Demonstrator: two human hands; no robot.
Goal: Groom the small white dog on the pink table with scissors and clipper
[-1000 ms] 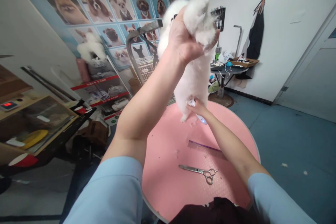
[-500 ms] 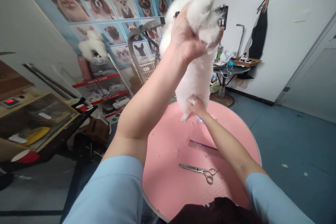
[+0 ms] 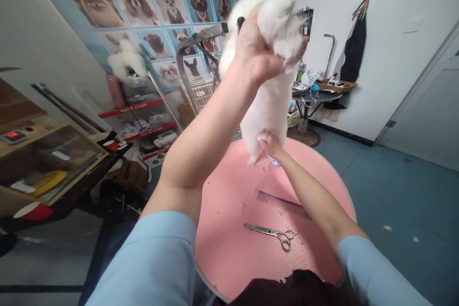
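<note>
A small white fluffy dog (image 3: pixel 267 100) stands upright on its hind legs on the round pink table (image 3: pixel 229 248). My left hand (image 3: pixel 256 55) is raised high and closed round its front paws. Low on the dog's belly, my right hand (image 3: pixel 271 147) grips a small white trimmer (image 3: pixel 274 161) pressed against the fur. Silver scissors (image 3: pixel 274 234) and a purple comb (image 3: pixel 278 198) lie on the table near me.
A metal grooming arm (image 3: pixel 195 52) stands behind the dog. A wall of dog photos (image 3: pixel 143 5) and cluttered shelves (image 3: pixel 139 119) are at the left. A second small table (image 3: pixel 310 98) with tools stands at the back right, above blue floor (image 3: pixel 394 191).
The dog and both hands have stayed almost still; my right hand shifted slightly on the dog's lower belly.
</note>
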